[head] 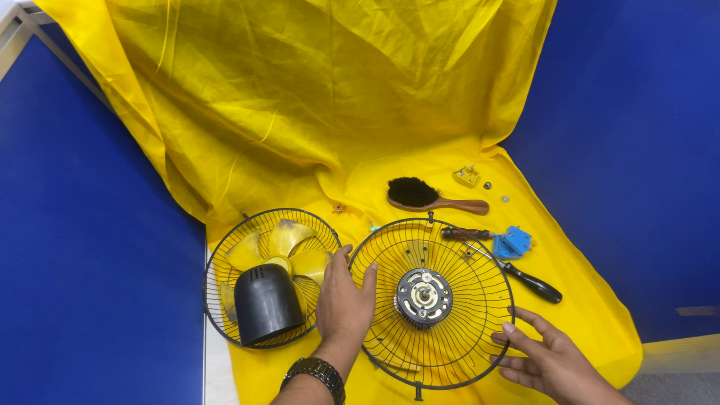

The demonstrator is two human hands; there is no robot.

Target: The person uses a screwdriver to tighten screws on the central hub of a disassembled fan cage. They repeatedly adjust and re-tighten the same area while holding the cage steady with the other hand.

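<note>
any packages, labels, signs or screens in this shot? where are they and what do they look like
None: no package, label, sign or screen shows.
Nearest to one: a small blue plastic box-like part on the yellow cloth, right of the rear fan guard with the motor.
Small yellow box-like part, beyond the wooden brush.
Watch on the left wrist: its face is turned away.

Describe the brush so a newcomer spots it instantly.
Start at the yellow cloth, then the round wire fan guard with the motor between the left hand and right hand. Just above its rim lies the brush: the only wooden-handled thing, with black bristles.
</note>
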